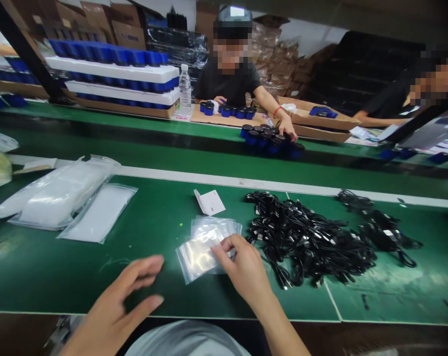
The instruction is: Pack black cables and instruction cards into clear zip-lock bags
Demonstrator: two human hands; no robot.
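Held open in the air near the front edge of the green bench point(42, 282): the left hand point(116, 301), fingers spread apart, touching nothing. Near the middle of the same bench: the right hand point(246, 269), with thumb and first finger pinching a stack of clear zip bags point(205, 249) and the other fingers bent close together. Just past the bags, a small white card point(209, 202), its print too small to read. Right beside the bags, a big tangled heap of black cables point(305, 237). Near the left edge, clear plastic packs point(61, 193) filled with something white. Farther off, on the far bench, black jars with blue lids point(270, 141), set in a tight bunch right by a co-worker's hand point(288, 126). Behind them, a clear water bottle point(185, 89) and white trays point(112, 71) lined with more blue lids. No readable writing on any of them.
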